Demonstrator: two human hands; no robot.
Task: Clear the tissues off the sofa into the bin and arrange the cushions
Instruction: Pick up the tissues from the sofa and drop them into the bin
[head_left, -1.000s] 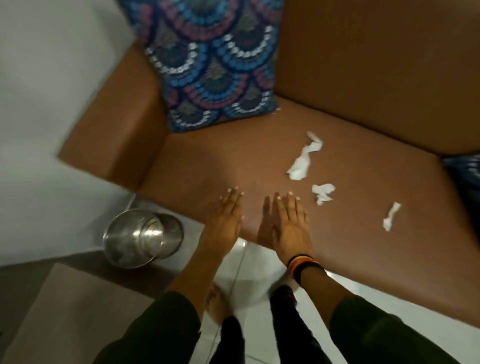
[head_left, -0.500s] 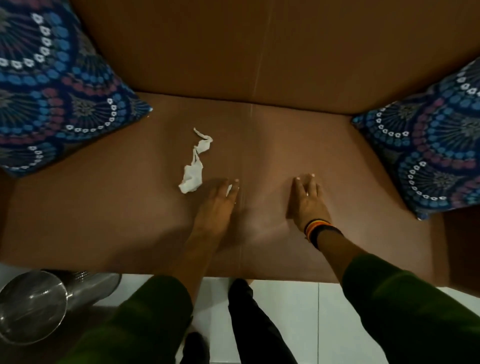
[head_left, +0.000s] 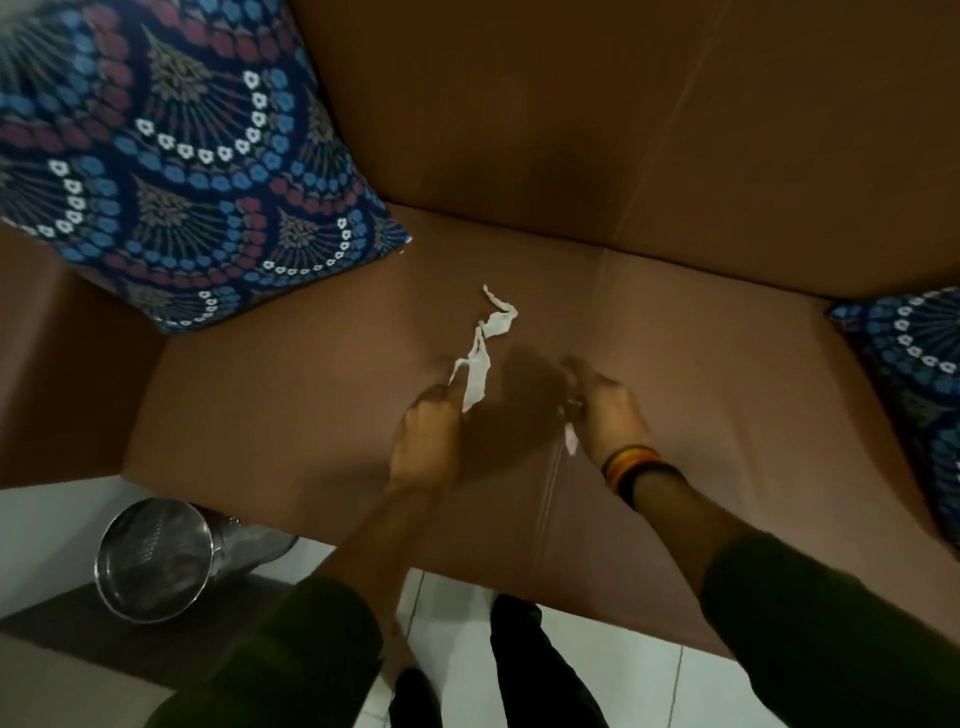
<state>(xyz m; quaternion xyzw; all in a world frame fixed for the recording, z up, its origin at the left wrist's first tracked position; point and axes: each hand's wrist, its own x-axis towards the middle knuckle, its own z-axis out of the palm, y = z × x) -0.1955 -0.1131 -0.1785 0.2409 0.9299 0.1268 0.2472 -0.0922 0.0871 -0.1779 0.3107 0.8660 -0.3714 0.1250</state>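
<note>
Two hands work over a smooth brown leather sofa (head_left: 311, 395). The left hand (head_left: 428, 436) pinches a long, twisted white tissue (head_left: 480, 358); the right hand (head_left: 605, 405) is closed on a small white scrap (head_left: 570, 440). Patterned cushions (head_left: 171, 171) fill both corners, with open seat between. A shiny round metal bin (head_left: 156, 558) stands on the floor, left.

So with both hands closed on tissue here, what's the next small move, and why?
Probably lift the left hand and carry its long tissue strip down-left to the steel bin. That hand pinches the strip's near end while the rest trails on the sofa seat. The right hand is closed on a smaller scrap, so no loose tissue shows on the seat.
</note>
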